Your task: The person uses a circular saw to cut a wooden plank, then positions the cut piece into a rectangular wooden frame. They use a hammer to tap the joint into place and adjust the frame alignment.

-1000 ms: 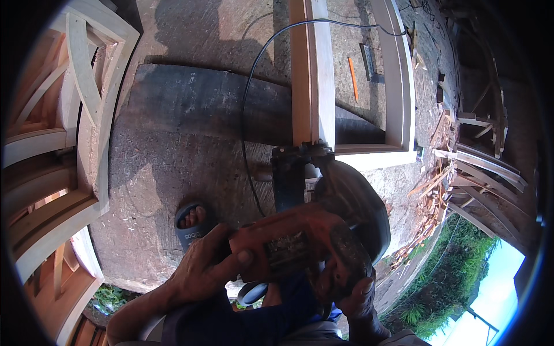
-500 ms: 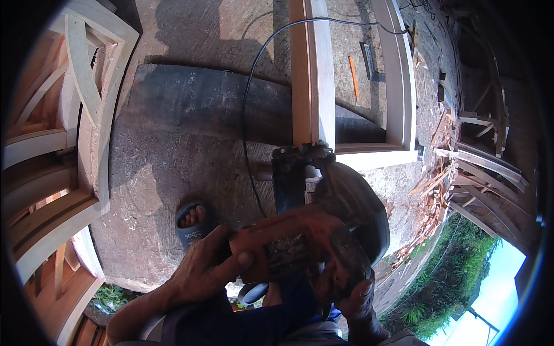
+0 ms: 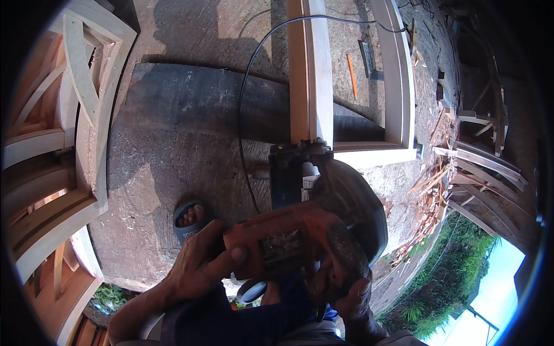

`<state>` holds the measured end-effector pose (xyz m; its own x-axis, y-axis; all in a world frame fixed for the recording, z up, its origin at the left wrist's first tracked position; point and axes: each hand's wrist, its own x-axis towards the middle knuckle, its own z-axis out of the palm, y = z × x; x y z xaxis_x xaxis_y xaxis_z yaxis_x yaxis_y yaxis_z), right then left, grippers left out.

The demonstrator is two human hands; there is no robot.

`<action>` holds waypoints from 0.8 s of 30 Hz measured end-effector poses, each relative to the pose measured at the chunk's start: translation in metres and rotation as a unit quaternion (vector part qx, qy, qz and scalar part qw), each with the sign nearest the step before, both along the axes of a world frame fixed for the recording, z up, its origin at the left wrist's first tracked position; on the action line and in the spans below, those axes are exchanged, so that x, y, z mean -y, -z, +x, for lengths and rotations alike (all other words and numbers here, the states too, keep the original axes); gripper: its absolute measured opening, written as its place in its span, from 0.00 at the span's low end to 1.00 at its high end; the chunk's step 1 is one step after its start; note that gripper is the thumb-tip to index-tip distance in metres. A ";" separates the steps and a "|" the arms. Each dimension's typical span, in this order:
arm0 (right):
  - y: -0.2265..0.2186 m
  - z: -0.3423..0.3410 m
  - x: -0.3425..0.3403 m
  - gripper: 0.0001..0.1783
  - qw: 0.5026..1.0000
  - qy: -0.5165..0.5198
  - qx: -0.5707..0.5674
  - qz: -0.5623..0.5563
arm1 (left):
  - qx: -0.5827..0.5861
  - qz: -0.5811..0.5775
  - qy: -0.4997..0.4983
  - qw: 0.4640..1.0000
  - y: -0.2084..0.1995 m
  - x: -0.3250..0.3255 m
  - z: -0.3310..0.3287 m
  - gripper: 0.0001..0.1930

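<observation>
A worn orange circular saw (image 3: pixel 311 222) is held in front of me by both hands. My left hand (image 3: pixel 202 251) is closed round the end of its motor housing, the thumb lying on top. My right hand (image 3: pixel 355 308) grips the rear handle. The saw's round dark blade guard (image 3: pixel 355 202) is on the right, and its flat base plate (image 3: pixel 285 179) faces away from me. The base plate's far edge meets the near end of a wooden frame (image 3: pixel 303 75) on the ground, seemingly touching it. The blade itself is hidden.
A black power cord (image 3: pixel 241 109) loops over the frame. Inside the frame lie an orange pencil-like stick (image 3: pixel 352 75) and a dark try square (image 3: pixel 367 57). A dark flat board (image 3: pixel 196 98) lies beneath. Wooden frames (image 3: pixel 92 127) stand at left; wood scraps (image 3: pixel 433 184) litter the right.
The saw and both hands have shifted very slightly left in the picture. Their grip is the same.
</observation>
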<state>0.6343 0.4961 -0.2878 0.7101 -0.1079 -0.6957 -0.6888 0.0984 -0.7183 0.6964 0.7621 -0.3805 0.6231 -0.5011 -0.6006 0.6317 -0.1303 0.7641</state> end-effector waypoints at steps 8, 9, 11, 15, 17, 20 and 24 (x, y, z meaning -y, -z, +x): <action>-0.001 0.002 -0.001 0.53 1.000 0.002 -0.010 0.009 | 0.016 0.014 0.018 1.000 -0.001 -0.002 0.006 0.30; -0.001 0.003 -0.001 0.53 1.000 -0.002 -0.010 -0.001 | 0.007 0.005 0.015 1.000 -0.002 -0.002 0.006 0.30; -0.002 0.004 0.000 0.53 1.000 -0.012 -0.004 -0.014 | 0.007 0.009 0.012 1.000 -0.002 -0.002 0.007 0.31; -0.003 0.006 0.000 0.53 1.000 -0.013 -0.007 -0.010 | 0.007 0.006 0.010 1.000 -0.003 -0.001 0.008 0.31; -0.003 0.007 0.000 0.53 1.000 -0.012 -0.010 -0.002 | 0.010 0.015 0.014 1.000 -0.004 -0.001 0.008 0.32; -0.003 0.007 0.000 0.54 1.000 -0.011 -0.011 -0.002 | 0.003 0.008 0.010 1.000 -0.003 -0.001 0.008 0.32; -0.003 0.008 0.000 0.54 1.000 -0.011 -0.007 -0.011 | 0.004 0.004 0.014 1.000 -0.003 -0.002 0.007 0.31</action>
<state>0.6424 0.4964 -0.2845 0.7030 -0.1067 -0.7032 -0.7005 0.0673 -0.7105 0.7036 0.7637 -0.3777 0.6142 -0.5140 -0.5988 0.6210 -0.1534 0.7686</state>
